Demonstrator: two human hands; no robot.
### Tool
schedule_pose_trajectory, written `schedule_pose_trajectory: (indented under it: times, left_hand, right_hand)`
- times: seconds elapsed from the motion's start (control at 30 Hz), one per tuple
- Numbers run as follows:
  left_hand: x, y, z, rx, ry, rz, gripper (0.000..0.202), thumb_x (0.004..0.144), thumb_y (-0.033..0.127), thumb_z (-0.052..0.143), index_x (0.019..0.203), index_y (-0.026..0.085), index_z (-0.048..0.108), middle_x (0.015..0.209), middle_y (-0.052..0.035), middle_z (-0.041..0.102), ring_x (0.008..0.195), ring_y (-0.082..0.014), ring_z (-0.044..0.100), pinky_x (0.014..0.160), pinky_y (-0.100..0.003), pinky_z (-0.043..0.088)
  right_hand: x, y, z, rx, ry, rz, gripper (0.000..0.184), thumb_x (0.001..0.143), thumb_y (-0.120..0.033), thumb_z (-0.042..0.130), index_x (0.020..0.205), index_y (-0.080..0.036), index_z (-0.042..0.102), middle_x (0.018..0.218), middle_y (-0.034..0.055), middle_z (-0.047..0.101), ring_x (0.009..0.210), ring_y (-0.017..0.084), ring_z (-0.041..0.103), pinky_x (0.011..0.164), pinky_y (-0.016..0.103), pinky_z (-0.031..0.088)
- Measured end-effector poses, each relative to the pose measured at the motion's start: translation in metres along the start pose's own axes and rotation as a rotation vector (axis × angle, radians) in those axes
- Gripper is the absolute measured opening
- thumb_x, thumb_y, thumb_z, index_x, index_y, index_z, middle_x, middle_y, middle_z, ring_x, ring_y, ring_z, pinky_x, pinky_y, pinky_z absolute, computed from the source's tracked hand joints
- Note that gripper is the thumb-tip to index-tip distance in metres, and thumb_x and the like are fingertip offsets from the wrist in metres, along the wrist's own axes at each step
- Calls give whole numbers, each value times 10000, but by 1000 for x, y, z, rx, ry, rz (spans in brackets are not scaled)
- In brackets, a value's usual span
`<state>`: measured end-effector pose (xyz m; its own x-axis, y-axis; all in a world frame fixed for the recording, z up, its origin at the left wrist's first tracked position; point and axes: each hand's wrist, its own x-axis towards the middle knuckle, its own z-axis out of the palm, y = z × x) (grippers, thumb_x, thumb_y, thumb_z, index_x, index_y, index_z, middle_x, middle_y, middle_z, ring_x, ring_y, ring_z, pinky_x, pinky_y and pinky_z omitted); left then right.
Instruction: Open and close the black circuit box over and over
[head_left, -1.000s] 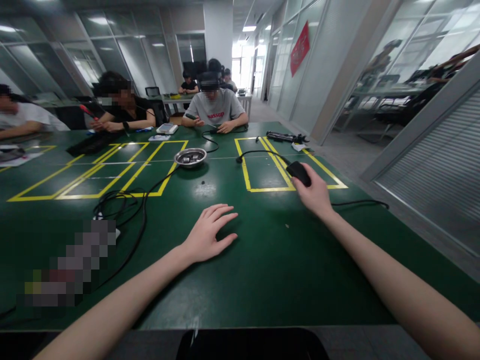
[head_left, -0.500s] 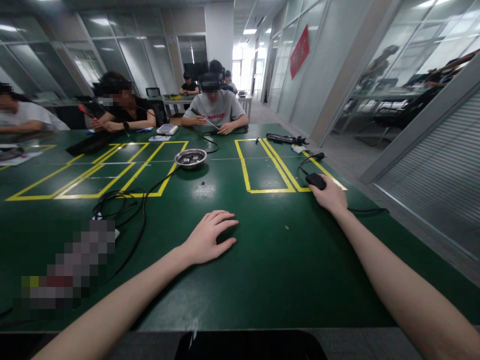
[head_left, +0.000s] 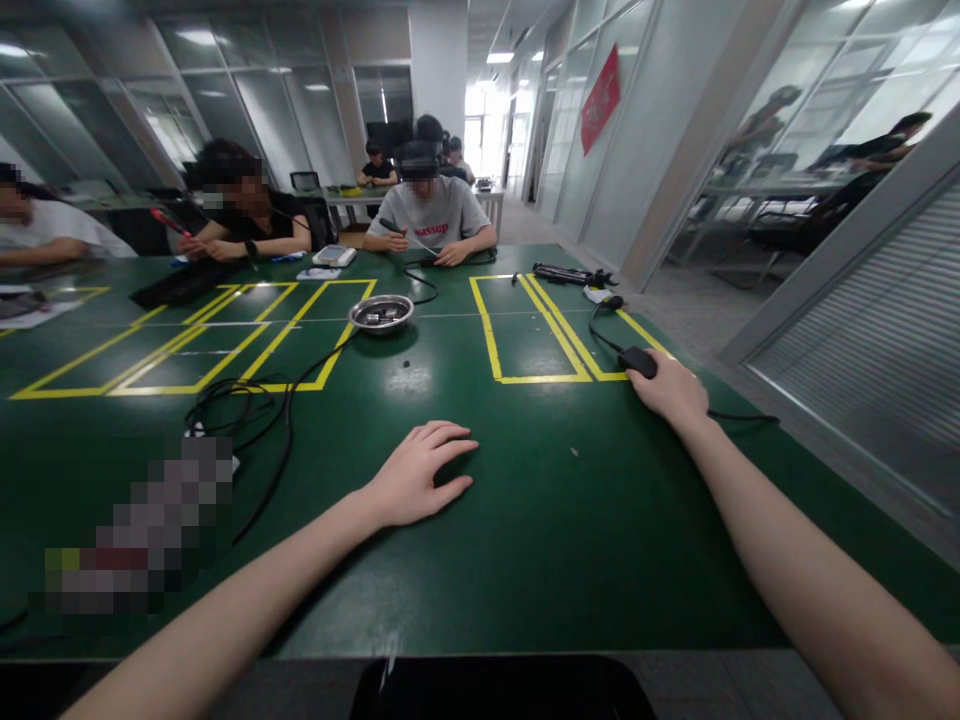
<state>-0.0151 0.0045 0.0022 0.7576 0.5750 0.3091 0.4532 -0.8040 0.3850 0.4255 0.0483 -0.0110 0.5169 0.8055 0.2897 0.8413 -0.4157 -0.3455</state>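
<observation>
My left hand (head_left: 416,478) rests on the green table (head_left: 525,560), fingers spread, holding nothing. At the right, my right hand (head_left: 675,390) is closed around a small black box (head_left: 637,362) with cords, which looks like a power adapter. One cord (head_left: 596,325) curves away from the box to a black plug-like end (head_left: 615,302). Another stretch of cord (head_left: 742,416) comes out beyond my wrist toward the right table edge. The fingers' undersides are hidden.
A metal bowl (head_left: 381,316) holds small metal parts. Yellow tape (head_left: 491,345) marks rectangles. A black folded tripod-like object (head_left: 574,274) lies at the back right. Coiled black cables (head_left: 232,405) sit beside a blurred-out object (head_left: 157,520). A person (head_left: 431,215) sits opposite with a thin tool.
My right hand has shifted slightly right with the black box. The plug-like cord end has swung left and a little away. My left hand stays in place.
</observation>
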Motion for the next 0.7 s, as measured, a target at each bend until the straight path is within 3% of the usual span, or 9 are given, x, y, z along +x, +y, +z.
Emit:
schedule_pose_trajectory:
  times: [0.17, 0.47, 0.57, 0.7]
  left_hand:
    - [0, 0, 0, 1, -26, -18, 402, 960, 309, 679, 1353, 230, 648, 1431, -125, 633, 1349, -299, 556, 1125, -540, 470]
    - [0, 1, -1, -4, -31, -13, 395, 968, 307, 671, 1355, 233, 647, 1430, -120, 634, 1347, -290, 558, 1132, -529, 467]
    - [0, 0, -1, -5, -40, -14, 392, 974, 310, 664, 1356, 223, 645, 1432, -126, 633, 1349, -294, 554, 1131, -533, 462]
    - [0, -1, 0, 0, -50, -13, 388, 977, 323, 656, 1356, 237, 646, 1439, -119, 629, 1350, -292, 553, 1136, -521, 454]
  right_hand:
    - [2, 3, 1, -32, 26, 179, 597, 867, -449, 618, 1374, -137, 655, 1225, 268, 655, 1030, 433, 680, 859, 566, 543]
    - [2, 3, 2, 13, 28, 147, 598, 822, -461, 672, 1308, -114, 687, 1287, 248, 613, 1063, 405, 682, 911, 513, 543]
    - [2, 2, -3, 174, 65, 142, 509, 839, -387, 669, 1278, -132, 694, 1163, 186, 703, 1012, 338, 704, 924, 446, 540]
    - [0, 1, -9, 349, 48, 243, 336, 959, -378, 553, 1139, -145, 714, 780, 76, 734, 654, 231, 702, 760, 362, 553]
